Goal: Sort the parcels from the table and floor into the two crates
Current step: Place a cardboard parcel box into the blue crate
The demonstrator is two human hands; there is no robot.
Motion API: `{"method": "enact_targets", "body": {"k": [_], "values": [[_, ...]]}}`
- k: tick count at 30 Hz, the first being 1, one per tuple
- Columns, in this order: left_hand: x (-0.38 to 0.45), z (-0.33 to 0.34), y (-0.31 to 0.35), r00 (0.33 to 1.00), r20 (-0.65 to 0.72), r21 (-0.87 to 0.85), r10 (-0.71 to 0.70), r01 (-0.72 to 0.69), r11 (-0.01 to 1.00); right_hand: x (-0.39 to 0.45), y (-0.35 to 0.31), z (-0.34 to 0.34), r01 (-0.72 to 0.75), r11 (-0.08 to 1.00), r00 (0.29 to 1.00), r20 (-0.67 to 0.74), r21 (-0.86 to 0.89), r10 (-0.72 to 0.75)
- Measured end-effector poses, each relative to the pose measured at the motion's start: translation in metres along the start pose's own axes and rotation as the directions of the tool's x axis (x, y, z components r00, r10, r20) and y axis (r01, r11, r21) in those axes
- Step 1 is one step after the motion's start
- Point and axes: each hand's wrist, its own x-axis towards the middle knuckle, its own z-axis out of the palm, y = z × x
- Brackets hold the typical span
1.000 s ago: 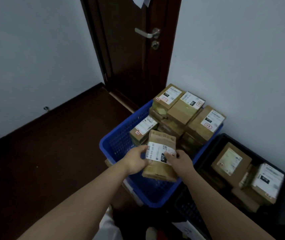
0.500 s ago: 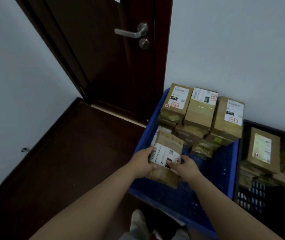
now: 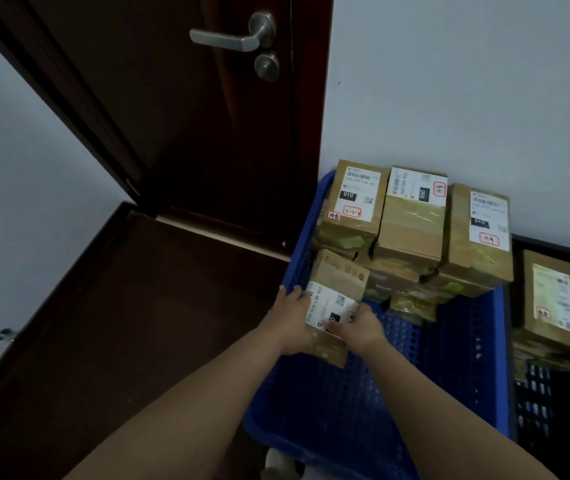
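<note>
Both hands are on one parcel (image 3: 337,303) right now, so nothing's free. My left hand (image 3: 292,318) has its fingers (image 3: 297,293) curled over the parcel's left edge, and my right hand (image 3: 363,325) pinches the near right side, thumb lying across the white shipping label (image 3: 328,308). Two-sided grip makes sense to me: it keeps the box level and label-up so the 010 code stays readable while it goes down.

The parcel sits over the left part of the blue crate (image 3: 450,358), close to the left wall; can't tell if its bottom is touching the crate floor yet. Pretty sure this is the set-down step.

Further out, a stack of boxes (image 3: 411,220) fills the back of the crate against the wall, and the parcel's far end is just beside the lower ones, so there isn't much room to push it forward. Near half of the crate floor shows bare mesh. Right of it is the black crate (image 3: 536,403) with its own brown parcel (image 3: 553,299). Dark door (image 3: 172,116) sits off to the left, well apart.
</note>
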Motion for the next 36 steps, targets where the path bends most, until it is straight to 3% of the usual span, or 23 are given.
{"method": "enact_targets", "body": {"k": [8, 13, 19, 26, 30, 36], "values": [[0.053, -0.001, -0.022, 0.998, 0.020, 0.214, -0.064, 0.058, 0.975, 0.057, 0.000, 0.026, 0.025, 0.999, 0.999, 0.027, 0.028, -0.025], [0.060, 0.001, -0.028, 0.998, 0.029, 0.317, -0.062, 0.050, 0.947, 0.064, -0.004, 0.032, 0.067, 0.996, 0.992, 0.107, -0.066, -0.060], [0.055, -0.006, -0.027, 1.000, 0.017, 0.389, -0.027, 0.018, 0.921, 0.056, -0.005, 0.024, 0.103, 0.993, 0.985, 0.146, -0.055, -0.094], [0.036, -0.028, -0.005, 0.999, -0.008, 0.424, 0.036, -0.029, 0.905, 0.023, -0.027, -0.004, 0.248, 0.898, 0.968, 0.132, -0.363, -0.214], [0.020, -0.043, 0.015, 0.994, -0.010, 0.421, 0.108, -0.094, 0.902, -0.005, -0.037, -0.032, 0.250, 0.803, 0.966, 0.083, -0.540, -0.245], [-0.006, -0.067, 0.062, 0.960, -0.068, 0.479, 0.273, -0.208, 0.853, -0.055, -0.052, -0.074, 0.226, 0.791, 0.955, -0.032, -0.569, -0.296]]}}
